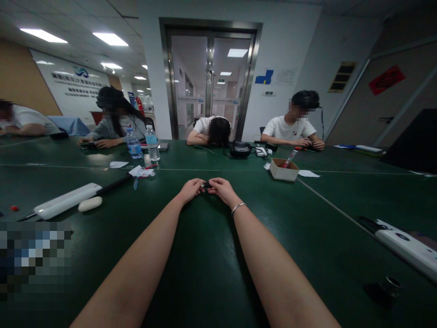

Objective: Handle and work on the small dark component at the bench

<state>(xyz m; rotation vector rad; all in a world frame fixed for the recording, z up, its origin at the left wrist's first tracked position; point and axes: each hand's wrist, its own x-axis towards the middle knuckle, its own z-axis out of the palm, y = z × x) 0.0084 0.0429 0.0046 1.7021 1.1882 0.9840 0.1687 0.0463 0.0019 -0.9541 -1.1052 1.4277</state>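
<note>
Both of my arms reach forward over the green tabletop. Between my hands is a small black object with a silvery end, too small to name more exactly. My left hand has its fingers closed at the silvery end. From the other side, my right hand, with a silver bracelet on the wrist, pinches the black end. The fingertips cover part of the object.
An open cardboard box stands beyond my right hand. Water bottles and paper scraps lie ahead left. A white device and an oval white thing are at left, a power strip at right. Several people sit opposite.
</note>
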